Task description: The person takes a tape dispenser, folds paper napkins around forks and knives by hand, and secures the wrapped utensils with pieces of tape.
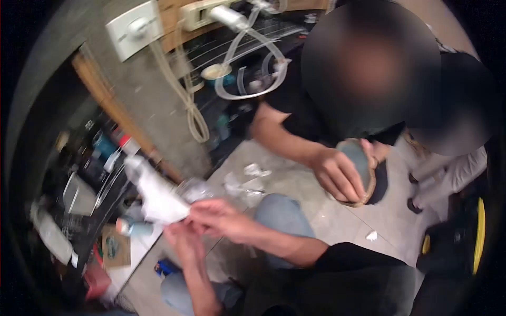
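Note:
A white, crumpled sheet (161, 197), blurred by motion, is held between my two hands at the left of the middle. My right hand (219, 217) pinches its right end. Just below, my left hand (185, 236) has its fingers closed on the sheet's lower edge. Across from me, a person in a black top holds a round object (356, 158), greyish green inside with a brown rim. That person's hand (340, 176) is apart from mine.
White crumpled scraps (253, 187) lie on the tiled floor (337, 231). A cluttered black shelf (113, 197) stands at the left. Clear tubing (224, 95) loops from the wall. A black bag (450, 242) with yellow trim is at the right.

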A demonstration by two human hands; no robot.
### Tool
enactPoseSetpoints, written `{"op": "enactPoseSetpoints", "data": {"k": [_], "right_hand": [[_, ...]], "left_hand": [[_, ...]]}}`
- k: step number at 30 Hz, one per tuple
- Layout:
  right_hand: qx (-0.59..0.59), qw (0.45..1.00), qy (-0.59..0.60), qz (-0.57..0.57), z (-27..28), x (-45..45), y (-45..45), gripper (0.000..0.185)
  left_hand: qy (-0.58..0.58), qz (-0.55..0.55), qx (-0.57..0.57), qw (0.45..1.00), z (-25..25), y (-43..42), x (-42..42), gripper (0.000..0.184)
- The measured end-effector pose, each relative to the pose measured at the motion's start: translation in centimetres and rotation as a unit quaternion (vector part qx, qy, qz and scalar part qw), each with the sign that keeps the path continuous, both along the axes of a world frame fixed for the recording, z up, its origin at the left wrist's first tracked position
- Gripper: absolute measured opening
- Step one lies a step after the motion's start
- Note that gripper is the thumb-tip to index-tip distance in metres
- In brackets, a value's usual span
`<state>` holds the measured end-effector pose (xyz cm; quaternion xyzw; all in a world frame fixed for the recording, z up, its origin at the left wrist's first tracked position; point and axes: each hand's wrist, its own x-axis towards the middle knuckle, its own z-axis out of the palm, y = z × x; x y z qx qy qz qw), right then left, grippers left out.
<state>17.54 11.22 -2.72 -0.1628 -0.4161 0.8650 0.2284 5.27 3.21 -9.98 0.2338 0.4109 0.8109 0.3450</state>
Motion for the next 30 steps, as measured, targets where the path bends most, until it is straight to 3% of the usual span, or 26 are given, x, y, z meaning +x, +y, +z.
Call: {"op": "enactPoseSetpoints", "data": {"k": [1,2,4,5,8,10,12,14,16,18,19,20,21,22,24,25,26,27,28,30], "right_hand": [[-0.004,0.999,0.018,0.032,-0.9,-0.3,-0.1,0.022],[0.003,1.0,0.012,0.012,-0.6,0.3,-0.1,0.022],[-0.023,0.994,0.058,0.09,0.1,0.4,-0.7,0.023],[-0.036,0.992,0.064,0.102,0.2,0.5,-1.0,0.023],[-0.045,0.983,0.099,0.147,0.4,0.6,-1.6,0.022],[-0.059,0.98,0.09,0.17,0.5,0.4,-1.9,0.022],[-0.072,0.977,0.077,0.187,0.4,0.5,-2.2,0.022],[-0.048,0.975,0.064,0.209,0.4,0.3,-2.5,0.023],[-0.067,0.97,0.053,0.229,-0.5,-0.4,-2.9,0.023],[0.048,0.975,0.083,0.199,-1.8,-0.8,-3.6,0.023],[0.078,0.973,0.059,0.21,-1.9,-0.7,-3.2,0.025],[0.106,0.975,0.059,0.184,-2.7,-1.0,-3.5,0.027],[0.129,0.973,0.028,0.19,-2.2,-0.6,-2.8,0.03],[0.221,0.971,0.07,0.054,-4.2,-1.3,-3.6,0.029],[0.216,0.967,-0.034,0.13,-2.4,-0.3,-1.5,0.028],[0.219,0.972,-0.027,0.085,-3.0,-0.6,-1.6,0.028],[0.27,0.955,-0.079,0.096,-2.3,-0.2,-0.8,0.026],[0.252,0.963,-0.055,0.072,-3.1,-0.3,-0.6,0.025],[0.23,0.961,-0.11,0.103,-2.3,-0.1,0.1,0.026],[0.272,0.953,-0.102,0.082,-2.7,-0.8,0.2,0.024]], "left_hand": [[-0.015,-0.011,-0.004,1.0,0.7,-0.1,-0.4,0.037],[-0.035,0.047,-0.03,0.998,3.6,0.8,1.1,0.035],[-0.012,-0.045,0.027,0.999,3.1,0.1,-0.2,0.033],[-0.044,-0.006,0.007,0.999,5.9,0.4,1.4,0.028],[-0.051,-0.087,0.074,0.992,5.1,0.1,0.6,0.026],[-0.076,-0.067,0.07,0.992,5.4,-0.3,1.2,0.025],[-0.153,-0.135,0.071,0.976,5.9,-0.6,1.3,0.021],[-0.185,-0.228,0.142,0.945,4.5,-1.0,-0.1,0.016],[-0.205,-0.233,0.127,0.942,4.0,-1.7,-1.2,0.028],[-0.175,-0.271,0.087,0.942,4.0,-2.0,-2.8,0.032],[-0.094,-0.264,0.026,0.96,3.2,-2.4,-3.9,0.031],[0.073,-0.271,0.011,0.96,3.1,-2.4,-5.0,0.028],[0.061,-0.282,-0.054,0.956,1.3,-2.4,-8.3,0.027],[0.09,-0.273,-0.119,0.95,1.8,-2.7,-10.0,0.034],[0.162,-0.289,-0.228,0.915,4.4,-2.4,-12.7,0.05],[0.181,-0.312,-0.259,0.896,5.8,-2.3,-13.9,0.058],[0.226,-0.319,-0.236,0.89,6.1,-2.7,-15.2,0.061],[0.22,-0.368,-0.255,0.866,7.8,-2.3,-15.9,0.062],[0.209,-0.424,-0.269,0.839,9.9,-1.8,-16.0,0.064],[0.336,-0.416,-0.319,0.782,12.2,-0.6,-16.4,0.067]]}}
